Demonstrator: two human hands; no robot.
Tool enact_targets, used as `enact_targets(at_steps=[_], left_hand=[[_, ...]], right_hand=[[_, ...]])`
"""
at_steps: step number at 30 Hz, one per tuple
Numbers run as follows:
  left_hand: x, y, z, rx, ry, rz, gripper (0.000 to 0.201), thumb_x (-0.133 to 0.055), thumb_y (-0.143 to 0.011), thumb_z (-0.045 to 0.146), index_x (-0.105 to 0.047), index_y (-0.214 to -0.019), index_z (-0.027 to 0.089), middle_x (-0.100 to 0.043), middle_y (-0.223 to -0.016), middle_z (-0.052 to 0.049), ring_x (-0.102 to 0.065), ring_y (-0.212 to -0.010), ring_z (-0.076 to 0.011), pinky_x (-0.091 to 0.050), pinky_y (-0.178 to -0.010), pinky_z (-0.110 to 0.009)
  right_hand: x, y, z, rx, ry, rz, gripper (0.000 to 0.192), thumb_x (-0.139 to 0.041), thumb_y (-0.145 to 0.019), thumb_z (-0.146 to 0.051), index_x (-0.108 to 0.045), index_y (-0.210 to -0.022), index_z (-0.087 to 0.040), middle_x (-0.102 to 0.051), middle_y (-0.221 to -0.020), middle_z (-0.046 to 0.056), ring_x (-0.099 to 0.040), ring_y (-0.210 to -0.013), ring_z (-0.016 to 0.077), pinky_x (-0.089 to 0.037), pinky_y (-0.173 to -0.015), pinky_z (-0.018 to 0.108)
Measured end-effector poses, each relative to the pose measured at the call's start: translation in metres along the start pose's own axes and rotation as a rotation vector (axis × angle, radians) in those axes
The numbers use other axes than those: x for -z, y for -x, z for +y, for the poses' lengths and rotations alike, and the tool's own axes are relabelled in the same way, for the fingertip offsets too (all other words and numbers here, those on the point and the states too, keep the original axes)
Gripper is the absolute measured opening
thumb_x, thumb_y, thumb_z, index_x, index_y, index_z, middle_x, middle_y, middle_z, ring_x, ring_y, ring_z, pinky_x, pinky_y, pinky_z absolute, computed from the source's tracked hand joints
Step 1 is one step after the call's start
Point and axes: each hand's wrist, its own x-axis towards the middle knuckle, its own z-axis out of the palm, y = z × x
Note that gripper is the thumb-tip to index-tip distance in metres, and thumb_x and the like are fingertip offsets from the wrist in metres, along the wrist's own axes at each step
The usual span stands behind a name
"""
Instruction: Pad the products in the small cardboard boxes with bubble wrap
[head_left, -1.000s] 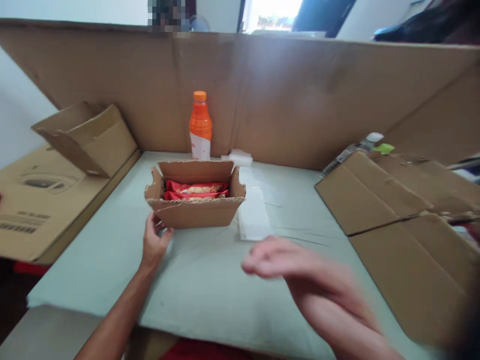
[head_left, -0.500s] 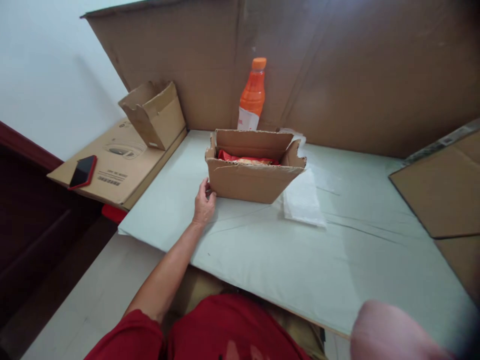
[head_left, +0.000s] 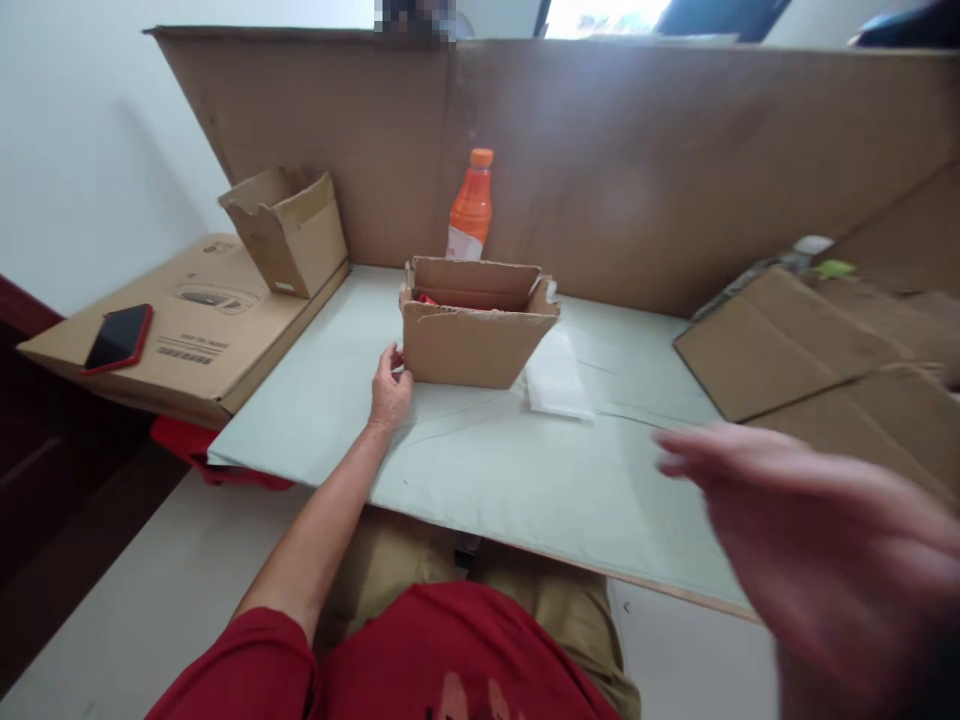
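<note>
Pale table (head_left: 487, 460) carries the carton (head_left: 469, 347); my left hand (head_left: 390, 398), half unfolded, touches its left corner; right of it, my right hand (head_left: 817, 535) hovers straight-fingered, empty.

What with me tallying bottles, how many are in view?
2: the orange bottle behind the open box by the left hand, and a clear, white-capped bottle, partly hidden behind cardboard at right. More may be hidden there.

Red-cased phone (head_left: 118, 338) on flat printed carton (head_left: 232, 335); orange-capped bottle (head_left: 472, 208) before tall cardboard panel (head_left: 615, 170).
</note>
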Motion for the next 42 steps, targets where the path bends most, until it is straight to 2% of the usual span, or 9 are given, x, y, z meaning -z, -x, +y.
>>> enact_targets(at_steps=[4, 9, 16, 19, 23, 28, 33, 38, 42], left_hand=[[0.003, 0.004, 0.009, -0.008, -0.009, 0.054, 0.058, -0.058, -0.08, 0.012, -0.052, -0.137, 0.016, -0.064, -0.125, -0.015, -0.064, -0.109, -0.0221, -0.052, -0.094, -0.036], [0.008, 0.006, 0.011, -0.014, -0.052, 0.127, 0.054, -0.061, -0.076, 0.014, -0.058, -0.13, 0.016, -0.066, -0.106, -0.009, -0.062, -0.081, -0.0158, -0.053, -0.082, -0.033], [-0.001, 0.0, -0.005, 0.005, 0.006, 0.026, 0.065, -0.064, -0.074, 0.017, -0.05, -0.138, 0.019, -0.064, -0.112, -0.009, -0.064, -0.08, -0.0137, -0.055, -0.077, -0.029], [-0.003, -0.002, -0.011, 0.025, 0.063, -0.046, 0.069, -0.064, -0.074, 0.018, -0.047, -0.14, 0.022, -0.062, -0.122, -0.011, -0.067, -0.089, -0.0139, -0.055, -0.084, -0.03], [-0.003, -0.001, -0.013, 0.054, 0.119, -0.101, 0.072, -0.065, -0.073, 0.018, -0.046, -0.141, 0.023, -0.063, -0.122, -0.011, -0.068, -0.091, -0.0143, -0.056, -0.087, -0.032], [0.0, 0.003, -0.007, 0.07, 0.125, -0.098, 0.073, -0.07, -0.069, 0.019, -0.049, -0.138, 0.023, -0.064, -0.12, -0.011, -0.069, -0.09, -0.0156, -0.058, -0.082, -0.032], [0.001, 0.006, 0.002, 0.086, 0.055, -0.083, 0.069, -0.07, -0.068, 0.025, -0.052, -0.134, 0.018, -0.065, -0.119, -0.014, -0.069, -0.084, -0.0164, -0.059, -0.079, -0.034], [0.006, 0.008, 0.014, 0.071, -0.061, 0.017, 0.058, -0.064, -0.071, 0.031, -0.058, -0.126, 0.012, -0.068, -0.11, -0.014, -0.069, -0.082, -0.0196, -0.058, -0.077, -0.038], [0.012, 0.037, 0.049, 0.004, -0.165, 0.069, 0.04, -0.061, -0.077, 0.027, -0.065, -0.115, 0.015, -0.071, -0.103, -0.009, -0.067, -0.091, -0.0207, -0.053, -0.091, -0.041]], right_hand=[[-0.034, -0.035, 0.033, -0.23, -0.306, -0.055, 0.036, -0.069, -0.086, -0.048, -0.071, -0.117, -0.03, -0.07, -0.127, 0.009, -0.065, -0.117, 0.0312, -0.053, -0.098, 0.056], [-0.095, -0.094, 0.096, -0.32, -0.327, -0.085, 0.074, -0.076, -0.071, -0.052, -0.058, -0.136, -0.021, -0.056, -0.145, 0.016, -0.056, -0.13, 0.0349, -0.046, -0.108, 0.057], [-0.14, -0.108, 0.119, -0.249, -0.399, -0.191, 0.063, -0.069, -0.077, -0.043, -0.058, -0.135, -0.019, -0.064, -0.139, 0.013, -0.06, -0.127, 0.0301, -0.049, -0.107, 0.049], [-0.136, -0.101, 0.131, -0.178, -0.319, -0.202, 0.061, -0.062, -0.084, -0.041, -0.054, -0.14, -0.018, -0.06, -0.144, 0.013, -0.059, -0.13, 0.0283, -0.052, -0.103, 0.045], [-0.105, -0.087, 0.156, -0.149, -0.018, -0.154, 0.052, -0.056, -0.089, -0.037, -0.057, -0.139, -0.02, -0.062, -0.142, 0.014, -0.06, -0.128, 0.0284, -0.054, -0.099, 0.046], [-0.068, -0.062, 0.174, -0.105, 0.226, -0.212, 0.058, -0.062, -0.074, -0.015, -0.066, -0.131, -0.023, -0.061, -0.144, 0.011, -0.052, -0.136, 0.0317, -0.044, -0.11, 0.053], [-0.075, -0.06, 0.181, -0.054, 0.561, -0.267, 0.039, -0.06, -0.081, -0.009, -0.074, -0.115, -0.022, -0.064, -0.14, 0.013, -0.054, -0.133, 0.0326, -0.043, -0.106, 0.053], [-0.073, -0.061, 0.168, -0.037, 0.603, -0.263, 0.028, -0.053, -0.093, -0.016, -0.075, -0.111, -0.019, -0.075, -0.118, 0.013, -0.064, -0.116, 0.0305, -0.044, -0.1, 0.048], [-0.047, -0.041, 0.134, 0.041, 0.587, -0.384, 0.029, -0.053, -0.097, -0.021, -0.073, -0.118, -0.022, -0.078, -0.108, 0.009, -0.069, -0.102, 0.0268, -0.045, -0.096, 0.043]])
